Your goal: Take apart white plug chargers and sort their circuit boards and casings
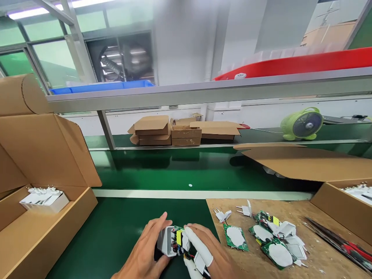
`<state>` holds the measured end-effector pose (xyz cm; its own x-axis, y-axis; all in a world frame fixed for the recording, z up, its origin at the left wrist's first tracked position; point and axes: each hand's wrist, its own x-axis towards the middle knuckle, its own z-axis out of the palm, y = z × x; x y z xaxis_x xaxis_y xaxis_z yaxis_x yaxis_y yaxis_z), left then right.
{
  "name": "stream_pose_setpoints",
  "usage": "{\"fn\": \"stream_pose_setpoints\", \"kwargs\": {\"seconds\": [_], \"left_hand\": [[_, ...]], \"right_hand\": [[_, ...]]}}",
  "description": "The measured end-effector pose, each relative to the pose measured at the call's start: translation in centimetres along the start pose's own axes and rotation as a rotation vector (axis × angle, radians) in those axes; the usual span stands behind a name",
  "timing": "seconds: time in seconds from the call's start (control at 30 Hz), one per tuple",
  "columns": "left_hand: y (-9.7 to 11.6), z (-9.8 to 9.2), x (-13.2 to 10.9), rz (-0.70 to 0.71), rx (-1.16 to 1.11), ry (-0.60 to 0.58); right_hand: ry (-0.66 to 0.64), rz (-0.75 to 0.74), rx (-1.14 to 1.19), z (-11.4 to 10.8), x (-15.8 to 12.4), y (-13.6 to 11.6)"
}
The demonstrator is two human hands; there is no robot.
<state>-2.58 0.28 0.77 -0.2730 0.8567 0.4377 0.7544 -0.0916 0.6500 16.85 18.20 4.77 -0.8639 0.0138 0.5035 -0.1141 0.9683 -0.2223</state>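
My left hand (149,248) is closed around a white plastic charger housing (166,241), its open side facing right. A circuit board (179,238) with a yellow transformer sits at the mouth of that housing, partly inside as far as I can see. Gripping the board's right side is my right hand (212,248), with white covers on its thumb and a finger. A white plug piece (200,263) hangs by the right hand on short wires. To the right, several green boards with white pads (236,236) lie with white plug parts (222,215) on a brown board.
An open carton (66,228) with white housings (45,199) stands at left; another carton (343,209) is at right. Tweezers and red-handled pliers (353,250) lie on the brown board (316,263). Behind are the green conveyor (162,170), small boxes (186,135) and a green fan (302,124).
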Motion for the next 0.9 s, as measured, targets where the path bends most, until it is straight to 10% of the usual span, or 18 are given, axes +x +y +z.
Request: {"fn": "stream_pose_setpoints", "kwargs": {"seconds": [0.9], "left_hand": [[1.0, 0.0, 0.1, 0.045, 0.087, -0.008]], "right_hand": [[-0.146, 0.027, -0.04, -1.7, 0.7, -1.4]]}}
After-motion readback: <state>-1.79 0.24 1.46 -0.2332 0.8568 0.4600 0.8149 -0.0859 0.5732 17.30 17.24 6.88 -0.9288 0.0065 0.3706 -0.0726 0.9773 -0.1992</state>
